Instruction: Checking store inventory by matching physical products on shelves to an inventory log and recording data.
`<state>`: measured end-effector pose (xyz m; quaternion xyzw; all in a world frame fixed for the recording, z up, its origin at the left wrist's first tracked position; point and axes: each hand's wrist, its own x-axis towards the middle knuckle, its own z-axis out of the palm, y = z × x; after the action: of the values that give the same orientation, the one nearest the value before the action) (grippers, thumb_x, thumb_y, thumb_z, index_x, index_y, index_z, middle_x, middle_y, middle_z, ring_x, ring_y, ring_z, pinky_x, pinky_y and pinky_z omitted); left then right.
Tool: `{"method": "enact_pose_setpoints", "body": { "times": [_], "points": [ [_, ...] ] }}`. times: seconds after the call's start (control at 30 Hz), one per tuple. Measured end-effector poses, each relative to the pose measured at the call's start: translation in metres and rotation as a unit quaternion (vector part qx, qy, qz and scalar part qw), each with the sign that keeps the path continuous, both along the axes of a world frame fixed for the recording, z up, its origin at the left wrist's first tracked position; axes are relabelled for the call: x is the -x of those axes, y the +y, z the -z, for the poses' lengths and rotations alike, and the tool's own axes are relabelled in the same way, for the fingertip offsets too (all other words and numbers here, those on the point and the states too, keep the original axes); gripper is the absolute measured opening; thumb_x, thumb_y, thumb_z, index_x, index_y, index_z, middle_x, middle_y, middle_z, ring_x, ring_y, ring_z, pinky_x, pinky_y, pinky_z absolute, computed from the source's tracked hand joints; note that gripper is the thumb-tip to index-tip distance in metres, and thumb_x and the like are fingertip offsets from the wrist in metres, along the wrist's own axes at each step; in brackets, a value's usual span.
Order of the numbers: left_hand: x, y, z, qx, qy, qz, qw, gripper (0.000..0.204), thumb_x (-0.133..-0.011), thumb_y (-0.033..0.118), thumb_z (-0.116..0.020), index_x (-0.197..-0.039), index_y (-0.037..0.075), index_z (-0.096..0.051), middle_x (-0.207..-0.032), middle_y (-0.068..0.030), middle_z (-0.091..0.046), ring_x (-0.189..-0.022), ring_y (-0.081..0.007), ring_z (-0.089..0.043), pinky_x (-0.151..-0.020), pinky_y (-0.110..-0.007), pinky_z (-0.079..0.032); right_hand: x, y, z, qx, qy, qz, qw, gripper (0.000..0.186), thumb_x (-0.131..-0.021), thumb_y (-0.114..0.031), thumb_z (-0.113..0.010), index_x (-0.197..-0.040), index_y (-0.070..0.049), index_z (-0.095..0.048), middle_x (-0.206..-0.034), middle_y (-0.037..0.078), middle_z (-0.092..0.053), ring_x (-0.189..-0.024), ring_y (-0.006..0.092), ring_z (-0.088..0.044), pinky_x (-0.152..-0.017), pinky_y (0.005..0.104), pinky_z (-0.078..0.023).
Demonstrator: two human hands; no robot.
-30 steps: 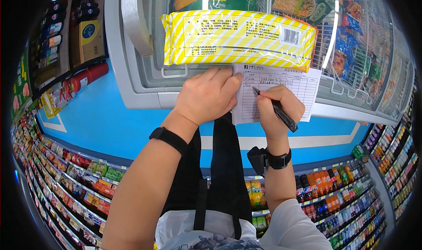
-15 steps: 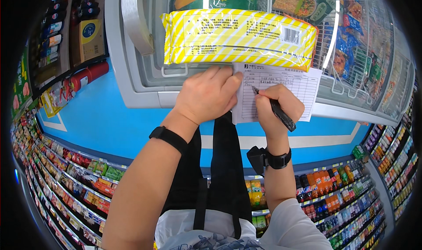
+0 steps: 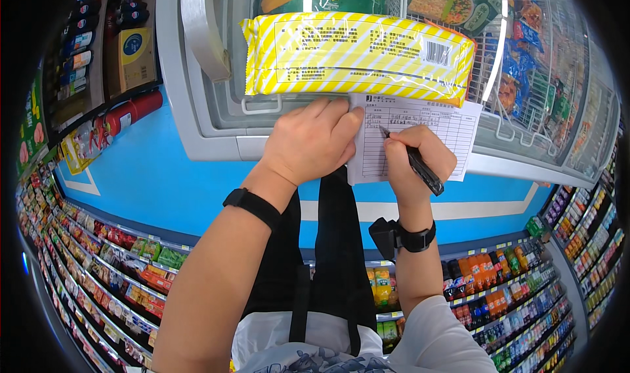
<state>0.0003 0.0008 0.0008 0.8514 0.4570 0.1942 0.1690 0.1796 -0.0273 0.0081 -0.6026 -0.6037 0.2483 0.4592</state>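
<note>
A black pen (image 3: 423,169) is gripped in my right hand (image 3: 420,160), its tip touching a ruled row of a printed paper form (image 3: 446,137). Handwriting fills the form's upper rows. My left hand (image 3: 312,140), fingers curled, grips the form's left edge; some of its fingertips are hidden. Just beyond both hands lies a long yellow-and-white striped packet (image 3: 357,55), back side up, covering the form's top edge. Packet and form rest on a chest freezer (image 3: 239,146) with a glass top.
Frozen food bags (image 3: 453,2) show through the glass. A red fire extinguisher (image 3: 131,114) and bottle shelves (image 3: 79,51) stand at the left. Behind me, across a blue floor (image 3: 164,189), are shelves of snacks (image 3: 138,268) and drinks (image 3: 485,268).
My right hand and the pen have shifted slightly to the right along the row. My left hand stays in place.
</note>
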Motion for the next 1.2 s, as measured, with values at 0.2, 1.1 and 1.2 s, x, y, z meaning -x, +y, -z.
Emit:
{"method": "enact_pose_setpoints", "body": {
  "times": [0.2,1.1,1.2],
  "points": [
    [-0.001,0.000,0.001,0.002,0.002,0.002,1.000,0.038,-0.067,0.013,-0.070,-0.104,0.014,-0.061,-0.087,-0.0020,-0.060,-0.075,-0.0204,-0.063,-0.058,-0.034,-0.052,-0.005,-0.008,0.002,0.016,0.103,0.046,0.994,0.010,-0.067,0.009,-0.065,-0.071,0.001,-0.063,-0.065,0.009,-0.064,-0.055,0.0163,-0.061,-0.052,0.0246,-0.046],
    [0.001,-0.002,-0.001,-0.005,0.021,0.003,1.000,0.034,-0.070,0.012,-0.069,-0.103,0.011,-0.059,-0.086,-0.0051,-0.060,-0.076,-0.0234,-0.064,-0.059,-0.035,-0.051,-0.052,-0.006,0.012,-0.037,-0.157,0.131,0.978,0.015,-0.090,-0.004,-0.059,-0.103,-0.002,-0.067,-0.104,0.015,-0.069,-0.099,0.0317,-0.062,-0.090,0.0415,-0.046],
    [0.001,-0.001,-0.001,-0.012,0.019,0.002,1.000,0.034,-0.070,0.012,-0.069,-0.103,0.011,-0.059,-0.085,-0.0047,-0.059,-0.074,-0.0229,-0.063,-0.059,-0.036,-0.051,-0.048,-0.005,0.011,-0.040,-0.204,0.129,0.970,0.017,-0.087,-0.002,-0.061,-0.104,-0.002,-0.066,-0.103,0.014,-0.068,-0.099,0.0335,-0.061,-0.090,0.0427,-0.046]
  ]
}}
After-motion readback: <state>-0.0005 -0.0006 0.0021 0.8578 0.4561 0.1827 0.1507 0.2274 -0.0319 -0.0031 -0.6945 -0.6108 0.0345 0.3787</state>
